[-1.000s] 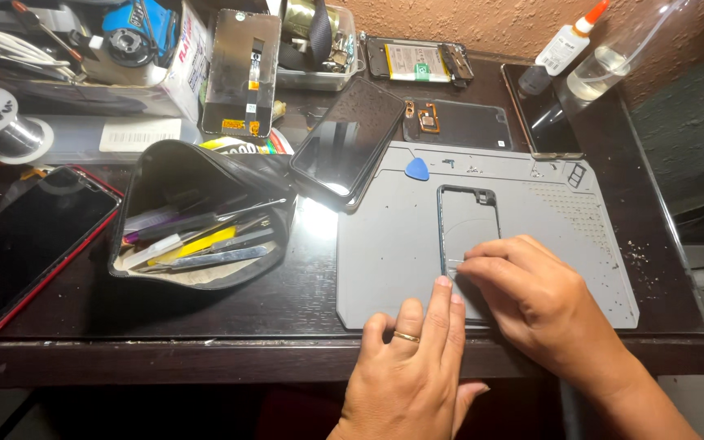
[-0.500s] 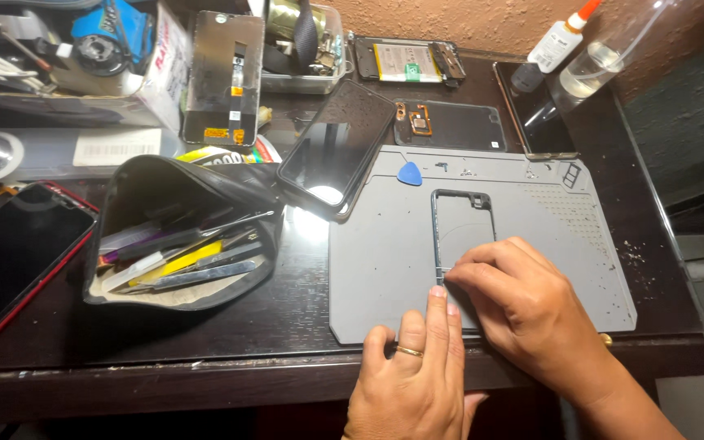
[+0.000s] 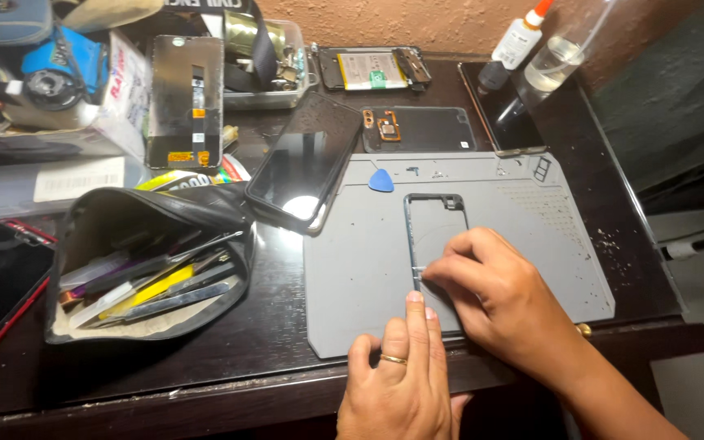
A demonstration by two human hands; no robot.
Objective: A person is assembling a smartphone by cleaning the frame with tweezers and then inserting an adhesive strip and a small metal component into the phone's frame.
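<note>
Both hands on grey work mat (image 3: 352,269), near edge of dark tabletop (image 3: 270,350). Left hand (image 3: 405,375) flat, fingers together, fingertips pressing the near end of a thin phone frame (image 3: 436,236) lying on the mat. Right hand (image 3: 495,281) pinched on the frame's left rail. Blue pick (image 3: 380,181) at mat's far edge. Dark phone screen (image 3: 303,159) overlaps mat's far-left corner. Open tool pouch (image 3: 148,261) to the left.

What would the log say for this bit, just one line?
left hand: fingers pressing phone frame | right hand: pinching frame's left edge | under: grey mat | nearby: blue pick, tool pouch
</note>
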